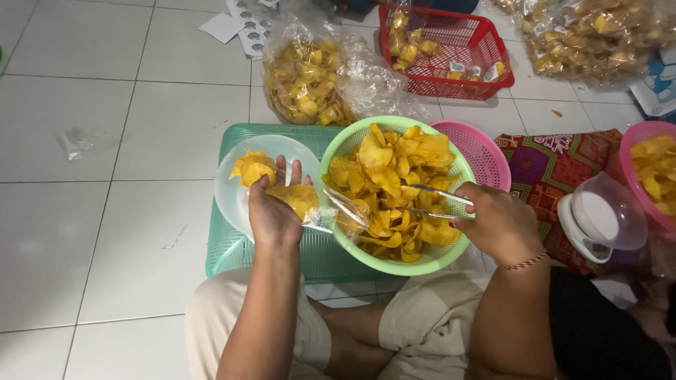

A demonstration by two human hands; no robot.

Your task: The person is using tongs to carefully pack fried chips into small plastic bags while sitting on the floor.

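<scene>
My left hand [273, 208] holds a clear plastic bag [304, 204] partly filled with yellow chips, over a white plate [232, 200] that also carries a few chips. My right hand [497, 224] grips metal tongs [438, 200], whose tips reach into the heap of yellow chips [394, 179] in the green colander bowl [394, 262]. The bag's open mouth lies at the bowl's left rim. Plate and bowl rest on an upturned teal plastic basket [232, 257] in front of my crossed legs.
A pink colander [486, 151] sits behind the green bowl. A big clear bag of chips [310, 81], a red basket [461, 67] with packets, more packed bags [584, 35], a small white scale [598, 222], another pink bowl of chips [655, 172] and patterned cloth [556, 165] surround me on the tiled floor.
</scene>
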